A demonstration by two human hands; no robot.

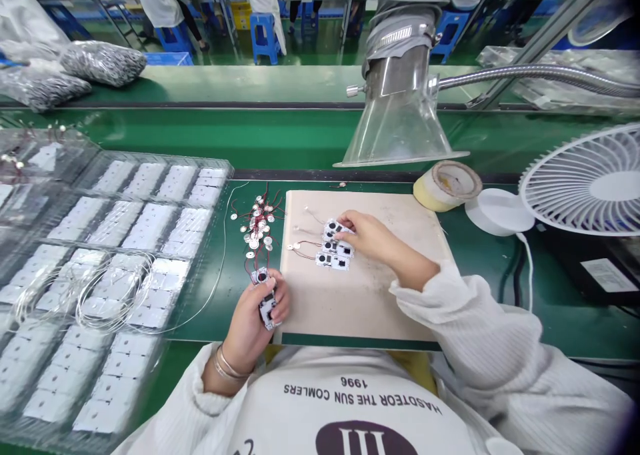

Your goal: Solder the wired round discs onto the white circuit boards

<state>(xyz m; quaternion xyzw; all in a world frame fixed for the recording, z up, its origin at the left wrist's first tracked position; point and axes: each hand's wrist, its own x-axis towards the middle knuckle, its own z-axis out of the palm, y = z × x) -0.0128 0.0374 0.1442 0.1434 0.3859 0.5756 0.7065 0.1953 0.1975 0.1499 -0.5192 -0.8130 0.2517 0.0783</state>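
Observation:
My left hand [261, 305] is closed around small white circuit boards [267, 308] with black parts, near the left edge of a beige work mat [380, 301]. Red and black wires run up from these boards. On the mat, several similar circuit boards [333, 261] lie in an overlapping row, with thin wires ending in small discs to their left. My right hand [367, 235] has its thumb and fingers pinched on the uppermost circuit board [331, 227] of that row. Above my left hand lies a pile of small round discs [257, 225] with red and black wires.
Clear plastic trays [225, 168] of white boards fill the left side, with a coil of white wire [115, 288] on top. A clear fume hood [400, 128] hangs over the bench. Tape rolls [447, 185] and a white fan [590, 181] stand right. Co-workers sit beyond.

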